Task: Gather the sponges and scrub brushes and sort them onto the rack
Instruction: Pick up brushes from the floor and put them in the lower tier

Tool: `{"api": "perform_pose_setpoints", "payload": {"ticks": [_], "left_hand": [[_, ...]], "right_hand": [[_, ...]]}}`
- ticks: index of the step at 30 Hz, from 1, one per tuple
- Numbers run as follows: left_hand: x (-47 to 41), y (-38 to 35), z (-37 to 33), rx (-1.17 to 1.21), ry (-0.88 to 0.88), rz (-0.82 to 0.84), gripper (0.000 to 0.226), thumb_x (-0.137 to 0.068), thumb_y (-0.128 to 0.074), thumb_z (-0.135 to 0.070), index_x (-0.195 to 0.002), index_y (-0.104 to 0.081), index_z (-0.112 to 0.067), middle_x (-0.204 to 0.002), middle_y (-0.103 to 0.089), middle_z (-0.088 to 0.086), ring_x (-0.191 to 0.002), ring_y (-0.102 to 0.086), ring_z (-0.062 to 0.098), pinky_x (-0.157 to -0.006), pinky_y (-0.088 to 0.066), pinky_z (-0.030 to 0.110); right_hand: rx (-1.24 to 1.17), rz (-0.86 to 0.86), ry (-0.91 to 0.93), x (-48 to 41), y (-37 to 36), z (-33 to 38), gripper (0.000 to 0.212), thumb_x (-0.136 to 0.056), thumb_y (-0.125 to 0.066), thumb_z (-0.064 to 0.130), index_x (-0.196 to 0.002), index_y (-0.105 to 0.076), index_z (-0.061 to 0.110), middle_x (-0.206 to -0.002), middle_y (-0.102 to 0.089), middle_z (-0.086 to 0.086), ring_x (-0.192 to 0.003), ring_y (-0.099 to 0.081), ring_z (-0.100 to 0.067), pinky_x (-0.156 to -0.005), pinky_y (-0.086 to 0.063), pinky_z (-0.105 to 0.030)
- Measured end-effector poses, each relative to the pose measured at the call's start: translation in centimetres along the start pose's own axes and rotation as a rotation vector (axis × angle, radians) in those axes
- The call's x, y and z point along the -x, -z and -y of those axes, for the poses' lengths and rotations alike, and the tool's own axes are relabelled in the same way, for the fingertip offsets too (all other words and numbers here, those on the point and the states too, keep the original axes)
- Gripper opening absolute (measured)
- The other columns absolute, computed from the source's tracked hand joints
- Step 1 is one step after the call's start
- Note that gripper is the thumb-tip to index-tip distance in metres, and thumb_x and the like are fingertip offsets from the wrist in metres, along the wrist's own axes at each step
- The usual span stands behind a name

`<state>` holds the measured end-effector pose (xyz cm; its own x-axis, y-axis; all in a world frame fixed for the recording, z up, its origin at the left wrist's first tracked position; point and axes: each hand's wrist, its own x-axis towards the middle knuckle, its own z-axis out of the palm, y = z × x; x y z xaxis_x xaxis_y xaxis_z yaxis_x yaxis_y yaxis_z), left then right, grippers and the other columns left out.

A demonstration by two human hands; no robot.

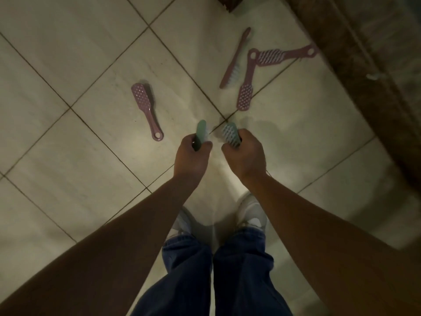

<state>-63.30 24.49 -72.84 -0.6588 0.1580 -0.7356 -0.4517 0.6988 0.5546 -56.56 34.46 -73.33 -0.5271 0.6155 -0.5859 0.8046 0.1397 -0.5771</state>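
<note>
The left hand (192,153) curls tightly around a smooth-backed green brush (201,131), the right hand (245,153) around a bristly green brush (230,133), both plastic, above pale glossy floor tiles (79,65). A long-handled perforated pink brush (145,108) lies alone on the left. Three more pink brushes (246,87) cluster near a dark speckled wall (364,65).

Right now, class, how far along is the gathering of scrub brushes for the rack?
Done: nothing looks sorted, and no rack is in view. In hand: the left hand grips one green brush, and the right hand grips a second green brush. Left: a lone pink brush and a cluster of three pink brushes lie ungathered on the tiled floor. No sponges show.
</note>
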Motion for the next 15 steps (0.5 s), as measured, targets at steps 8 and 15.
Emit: {"api": "perform_pose_setpoints", "payload": {"ticks": [8, 15], "left_hand": [[11.0, 2.4, -10.0, 0.061, 0.010, 0.044, 0.024, -0.097, -0.045, -0.032, -0.110, -0.044, -0.012, -0.084, -0.070, 0.001, -0.055, -0.052, 0.015, -0.053, -0.040, 0.027], [21.4, 5.9, -20.5, 0.061, -0.076, 0.167, 0.014, -0.098, -0.043, -0.024, -0.089, -0.051, -0.018, -0.086, -0.066, 0.003, -0.053, -0.053, 0.013, -0.050, -0.046, 0.028]], "right_hand": [[-0.235, 0.072, -0.192, 7.5, 11.8, 6.9, 0.016, -0.078, -0.064, 0.018, -0.085, -0.052, 0.011, -0.070, -0.050, 0.001, -0.063, -0.046, -0.015, -0.058, -0.037, -0.027], [-0.575, 0.051, -0.315, 15.8, 23.1, 14.4, 0.008, -0.090, -0.049, 0.009, -0.083, -0.054, 0.008, -0.081, -0.054, -0.014, -0.071, -0.046, -0.022, -0.064, -0.038, -0.033]]}}
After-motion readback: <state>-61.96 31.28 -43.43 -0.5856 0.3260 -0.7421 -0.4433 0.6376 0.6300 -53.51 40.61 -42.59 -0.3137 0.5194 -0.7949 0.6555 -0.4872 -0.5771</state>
